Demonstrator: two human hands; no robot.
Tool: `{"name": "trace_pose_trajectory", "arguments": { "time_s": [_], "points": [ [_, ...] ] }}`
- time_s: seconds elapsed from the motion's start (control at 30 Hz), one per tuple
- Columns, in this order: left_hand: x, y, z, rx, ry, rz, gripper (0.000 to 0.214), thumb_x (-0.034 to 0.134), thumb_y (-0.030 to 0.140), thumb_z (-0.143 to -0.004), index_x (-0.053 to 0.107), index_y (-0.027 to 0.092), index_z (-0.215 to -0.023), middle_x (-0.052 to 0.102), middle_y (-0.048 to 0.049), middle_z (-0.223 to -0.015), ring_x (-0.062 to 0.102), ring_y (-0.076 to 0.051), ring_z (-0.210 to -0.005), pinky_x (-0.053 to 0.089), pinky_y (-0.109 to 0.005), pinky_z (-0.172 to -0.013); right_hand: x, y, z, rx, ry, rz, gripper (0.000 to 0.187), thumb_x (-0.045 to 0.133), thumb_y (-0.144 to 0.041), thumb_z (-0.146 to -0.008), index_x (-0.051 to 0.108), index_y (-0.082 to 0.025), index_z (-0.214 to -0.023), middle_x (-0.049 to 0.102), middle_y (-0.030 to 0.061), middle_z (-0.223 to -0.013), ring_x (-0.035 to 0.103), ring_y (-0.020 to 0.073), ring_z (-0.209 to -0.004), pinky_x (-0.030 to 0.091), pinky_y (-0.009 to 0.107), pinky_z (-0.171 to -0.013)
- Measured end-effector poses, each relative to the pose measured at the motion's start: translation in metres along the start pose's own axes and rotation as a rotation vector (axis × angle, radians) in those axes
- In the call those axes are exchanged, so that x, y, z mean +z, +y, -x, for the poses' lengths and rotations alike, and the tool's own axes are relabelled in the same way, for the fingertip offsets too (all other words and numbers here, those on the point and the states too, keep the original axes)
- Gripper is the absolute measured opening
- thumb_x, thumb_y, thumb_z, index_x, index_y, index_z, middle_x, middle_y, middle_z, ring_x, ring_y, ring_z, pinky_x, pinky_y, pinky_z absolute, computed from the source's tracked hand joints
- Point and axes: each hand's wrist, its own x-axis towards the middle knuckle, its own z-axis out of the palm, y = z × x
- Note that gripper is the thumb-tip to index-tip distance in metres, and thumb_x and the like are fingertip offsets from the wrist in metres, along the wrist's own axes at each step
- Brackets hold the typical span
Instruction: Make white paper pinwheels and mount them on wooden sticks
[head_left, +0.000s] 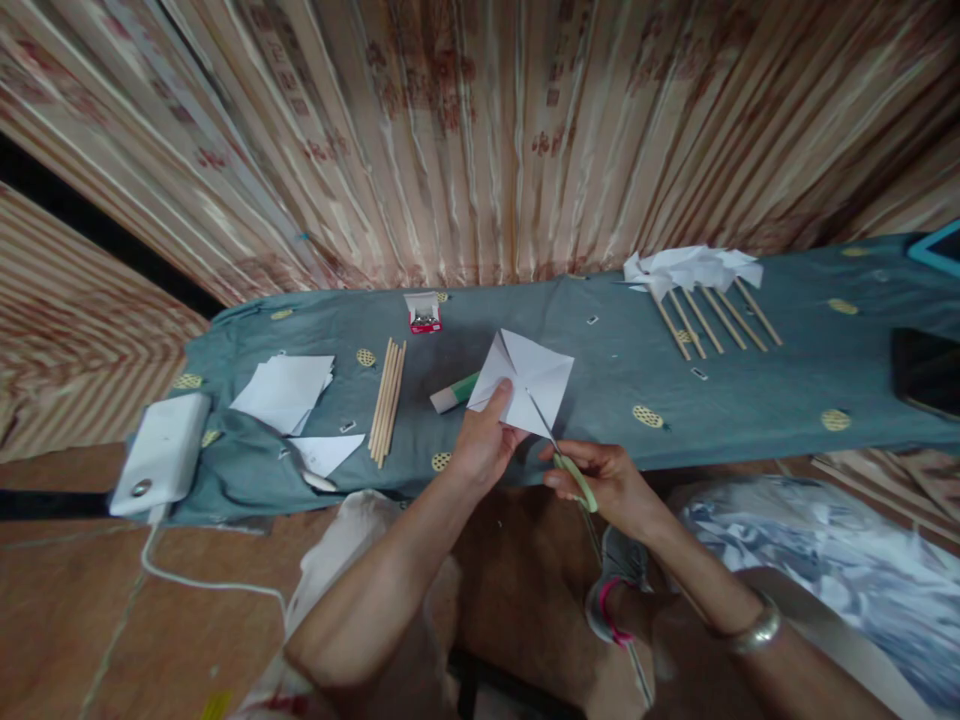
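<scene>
A square of white paper (pixel 544 375) with a slit and fold lines is pinched in my left hand (pixel 487 432), thumb on top. My right hand (pixel 604 482) grips scissors with pale green handles (pixel 577 484); a blade lies over the paper, pointing toward its middle. Partly under the paper's left side is a green and white tube or stick (pixel 455 392). Left of it lies a bundle of thin wooden sticks (pixel 387 405). Behind stands a small red and white open box (pixel 424 314) with shiny metal bits inside.
White paper sheets (pixel 281 390) and a loose paper piece (pixel 330 453) lie at left, near a white power bank (pixel 161 450) with a cable. Several paper pinwheels on sticks (pixel 701 272) rest at back right. A dark phone-like object (pixel 926 370) sits far right on the green cloth (pixel 750 400).
</scene>
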Motion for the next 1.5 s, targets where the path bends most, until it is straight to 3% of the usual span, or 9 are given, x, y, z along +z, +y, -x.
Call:
{"name": "trace_pose_trajectory", "arguments": {
  "time_s": [0.23, 0.5, 0.67, 0.73, 0.97, 1.07, 1.27, 1.4, 1.5],
  "points": [
    [-0.002, -0.001, -0.002, 0.01, -0.015, -0.012, 0.014, 0.062, 0.017, -0.085, 0.067, 0.014, -0.099, 0.072, -0.005, -0.093, 0.067, -0.013, -0.078, 0.054, -0.027, -0.079, -0.002, 0.004, -0.001, -0.015, -0.031, 0.053, 0.044, 0.084, -0.047, -0.053, 0.066, -0.016, -0.079, 0.052, -0.0068, -0.049, 0.044, 0.0072, -0.046, 0.032, 0.022, -0.045],
    [-0.002, 0.015, -0.007, 0.084, -0.02, 0.007, 0.019, 0.06, 0.014, -0.086, 0.067, 0.017, -0.103, 0.073, -0.0048, -0.095, 0.068, -0.014, -0.088, 0.054, -0.025, -0.08, -0.017, 0.004, 0.008, 0.003, -0.232, 0.184, 0.041, 0.08, -0.047, -0.063, 0.066, -0.016, -0.086, 0.052, -0.0057, -0.059, 0.04, 0.006, -0.052, 0.03, 0.02, -0.047],
    [-0.005, 0.025, -0.009, 0.108, -0.001, -0.004, 0.017, 0.061, 0.013, -0.084, 0.067, 0.016, -0.099, 0.073, -0.0047, -0.096, 0.069, -0.015, -0.083, 0.054, -0.029, -0.08, -0.037, -0.003, 0.014, 0.093, -0.317, 0.219, 0.041, 0.078, -0.049, -0.065, 0.066, -0.015, -0.086, 0.055, -0.0038, -0.06, 0.046, 0.0075, -0.054, 0.034, 0.02, -0.05],
    [-0.006, 0.024, -0.008, 0.112, 0.01, -0.051, 0.016, 0.065, 0.014, -0.08, 0.067, 0.015, -0.096, 0.073, -0.0052, -0.093, 0.069, -0.016, -0.08, 0.054, -0.029, -0.078, -0.045, -0.006, 0.014, 0.091, -0.257, 0.19, 0.044, 0.078, -0.051, -0.063, 0.067, -0.015, -0.087, 0.059, -0.0018, -0.062, 0.049, 0.0089, -0.055, 0.038, 0.022, -0.052],
    [-0.015, 0.004, -0.004, 0.089, -0.092, -0.32, 0.027, 0.082, 0.024, -0.062, 0.072, 0.012, -0.084, 0.074, -0.0066, -0.078, 0.066, -0.018, -0.068, 0.05, -0.027, -0.068, -0.054, -0.019, 0.003, -0.182, 0.254, 0.121, 0.048, 0.082, -0.051, -0.056, 0.067, -0.019, -0.088, 0.063, -0.0005, -0.063, 0.054, 0.0122, -0.056, 0.042, 0.025, -0.052],
    [-0.018, -0.003, -0.005, 0.099, -0.15, -0.454, 0.027, 0.085, 0.028, -0.056, 0.074, 0.012, -0.074, 0.073, -0.0052, -0.072, 0.062, -0.016, -0.061, 0.047, -0.026, -0.062, -0.049, -0.024, -0.001, -0.201, 0.282, 0.1, 0.049, 0.084, -0.048, -0.052, 0.066, -0.021, -0.088, 0.062, -0.0028, -0.065, 0.051, 0.0101, -0.054, 0.039, 0.023, -0.049],
    [-0.018, -0.003, -0.004, 0.074, -0.206, -0.563, 0.029, 0.086, 0.032, -0.053, 0.074, 0.012, -0.07, 0.072, -0.0043, -0.066, 0.059, -0.015, -0.057, 0.044, -0.025, -0.058, -0.042, -0.021, -0.007, -0.153, 0.197, 0.032, 0.045, 0.087, -0.041, -0.049, 0.063, -0.02, -0.081, 0.057, -0.0063, -0.058, 0.046, 0.0078, -0.049, 0.037, 0.021, -0.046],
    [-0.012, 0.0, 0.001, -0.053, -0.296, -0.382, 0.045, 0.079, 0.051, -0.06, 0.074, 0.011, -0.08, 0.074, -0.0117, -0.079, 0.067, -0.022, -0.074, 0.05, -0.03, -0.068, -0.037, -0.019, -0.011, -0.166, 0.287, -0.018, 0.047, 0.086, -0.043, -0.047, 0.062, -0.02, -0.081, 0.058, -0.0065, -0.058, 0.047, 0.0081, -0.047, 0.036, 0.021, -0.044],
    [-0.007, -0.002, 0.007, -0.058, -0.381, -0.247, 0.05, 0.078, 0.052, -0.061, 0.073, 0.013, -0.093, 0.073, -0.0126, -0.095, 0.067, -0.026, -0.091, 0.052, -0.035, -0.079, -0.029, -0.02, -0.014, -0.203, 0.417, -0.084, 0.05, 0.087, -0.042, -0.044, 0.061, -0.021, -0.082, 0.058, -0.0068, -0.06, 0.046, 0.0078, -0.048, 0.036, 0.022, -0.045]
  ]
}}
